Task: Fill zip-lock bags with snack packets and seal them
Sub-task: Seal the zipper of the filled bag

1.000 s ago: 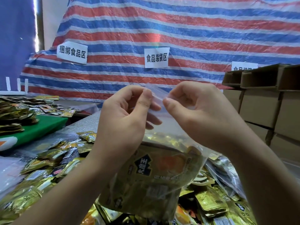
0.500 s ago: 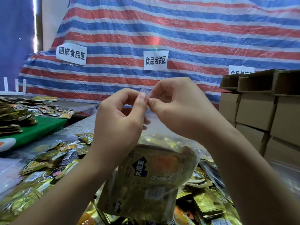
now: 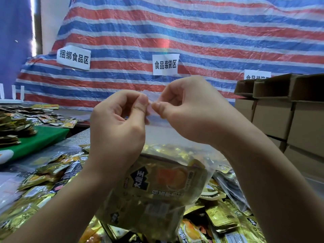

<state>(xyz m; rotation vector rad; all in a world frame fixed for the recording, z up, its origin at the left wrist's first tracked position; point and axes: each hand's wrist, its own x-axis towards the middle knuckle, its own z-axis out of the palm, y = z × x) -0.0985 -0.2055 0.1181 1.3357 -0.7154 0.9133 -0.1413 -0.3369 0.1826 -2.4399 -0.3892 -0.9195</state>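
Note:
A clear zip-lock bag (image 3: 157,193) hangs in front of me, filled with gold snack packets. Its top strip (image 3: 154,98) is held up between both hands. My left hand (image 3: 119,127) pinches the strip with thumb and forefinger. My right hand (image 3: 189,111) pinches the same strip right beside it, the two thumbs almost touching. Loose gold snack packets (image 3: 40,186) cover the table below the bag on both sides.
Stacked cardboard boxes (image 3: 287,123) stand at the right. A green board (image 3: 38,139) with piled packets (image 3: 14,127) lies at the left. A striped tarpaulin (image 3: 175,35) with paper signs hangs behind. More packets (image 3: 226,220) and clear bags lie at lower right.
My hands came together on the bag's top strip; a second ago they were a little apart. The bag and hands have risen slightly since then.

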